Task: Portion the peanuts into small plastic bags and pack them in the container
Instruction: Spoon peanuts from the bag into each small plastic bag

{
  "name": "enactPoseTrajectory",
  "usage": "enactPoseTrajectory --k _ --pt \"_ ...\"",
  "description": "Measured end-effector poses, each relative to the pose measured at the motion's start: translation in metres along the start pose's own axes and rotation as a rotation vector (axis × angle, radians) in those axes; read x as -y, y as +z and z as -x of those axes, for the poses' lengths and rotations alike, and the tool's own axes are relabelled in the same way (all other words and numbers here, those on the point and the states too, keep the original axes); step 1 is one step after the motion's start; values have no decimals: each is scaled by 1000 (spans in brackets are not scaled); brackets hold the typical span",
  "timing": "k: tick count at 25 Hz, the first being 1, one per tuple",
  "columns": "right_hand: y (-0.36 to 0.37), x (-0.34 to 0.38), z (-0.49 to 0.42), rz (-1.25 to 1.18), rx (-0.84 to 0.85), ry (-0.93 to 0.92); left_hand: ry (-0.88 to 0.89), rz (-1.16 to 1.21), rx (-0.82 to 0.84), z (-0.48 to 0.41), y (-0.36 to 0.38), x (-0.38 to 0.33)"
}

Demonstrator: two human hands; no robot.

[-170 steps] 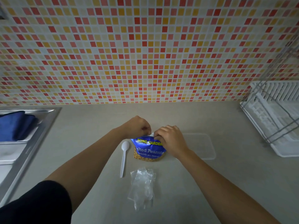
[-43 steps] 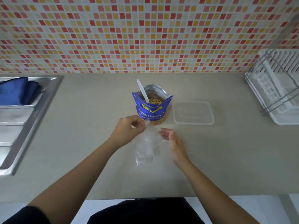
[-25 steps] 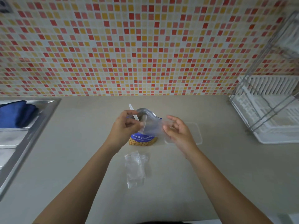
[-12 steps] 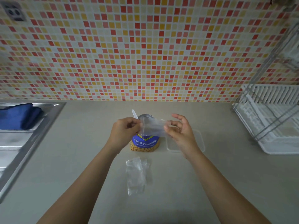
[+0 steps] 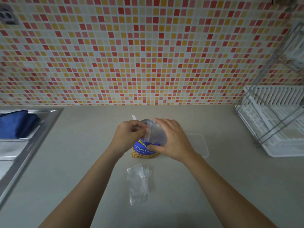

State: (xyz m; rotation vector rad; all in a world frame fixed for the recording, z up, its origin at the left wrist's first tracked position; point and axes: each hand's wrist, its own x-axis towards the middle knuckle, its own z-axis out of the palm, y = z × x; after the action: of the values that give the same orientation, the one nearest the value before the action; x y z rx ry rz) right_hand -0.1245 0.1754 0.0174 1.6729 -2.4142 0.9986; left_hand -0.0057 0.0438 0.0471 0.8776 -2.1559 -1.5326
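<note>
The countertop [image 5: 79,162] is plain grey-beige. Along its far edge rises a mosaic tile wall [image 5: 131,55] in red, orange and cream. A steel sink [image 5: 24,150] borders the countertop's left end, with a blue cloth [image 5: 15,123] lying in it. A white dish rack [image 5: 276,120] with wire frame stands at the countertop's right end.

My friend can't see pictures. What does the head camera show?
Two hands, left hand and right hand, hold a small clear bag over an open peanut packet on a counter. More empty bags lie nearer.
</note>
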Motion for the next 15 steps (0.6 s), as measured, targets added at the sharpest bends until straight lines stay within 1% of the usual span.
enactPoseTrajectory --k 5,8,10,11,13,14,15 --pt "3 0 -6 -31 -52 -23 -31 49 -15 -6 3 4" --pt "5 1 -6 -123 -63 -22 -45 60 32 -7 2 6" --pt "5 0 -6 -233 -69 29 -20 68 69 -7 0 3" --pt "4 -2 -6 -287 -73 66 12 42 18 -10 -2 2" --pt "4 -5 -6 -360 -80 132 51 -115 -232 -28 -9 5" --pt "5 -7 -6 -376 -76 157 28 -212 -327 -40 -14 7" --pt "5 -9 -6 -385 -64 182 -19 -303 -342 -51 -18 9"
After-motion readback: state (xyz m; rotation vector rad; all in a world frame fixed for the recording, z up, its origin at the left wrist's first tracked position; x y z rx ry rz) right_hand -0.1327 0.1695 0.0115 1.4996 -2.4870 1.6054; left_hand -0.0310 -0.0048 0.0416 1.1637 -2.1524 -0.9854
